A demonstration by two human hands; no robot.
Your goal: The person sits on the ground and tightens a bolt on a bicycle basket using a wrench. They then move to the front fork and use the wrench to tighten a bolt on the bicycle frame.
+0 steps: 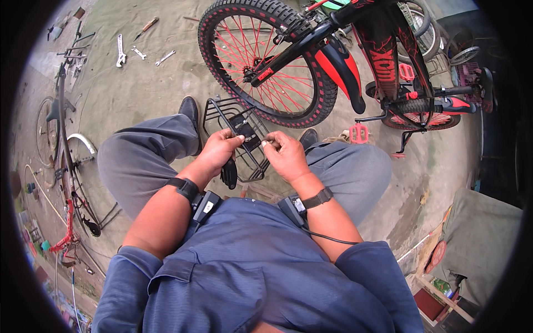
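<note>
Your left hand (222,149) is curled with its thumb against the fingers, over the middle of the black wire frame (242,123); whether it pinches a part of it, you cannot tell from here. Your right hand (284,156) has thumb and fingertips drawn together just to the right of that; anything small between them is too hard to make out. The frame sits between your legs, above the floor or on it, its near end reaching below your hands. A black object (229,173) shows just under your left palm, its kind unclear. Your left shoe (190,114) is to the left of the frame, your right shoe (308,137) to the right.

Just beyond the frame is the bicycle's large front wheel (266,100), with red spokes and a knobbly tyre; a red-and-black mudguard (341,72) is to its right, and a red pedal (358,133) nearer you. Far left on the floor lie a large wrench (121,51), two smaller wrenches (165,57) and a screwdriver (147,28). At the left edge is another bicycle frame (66,144).
</note>
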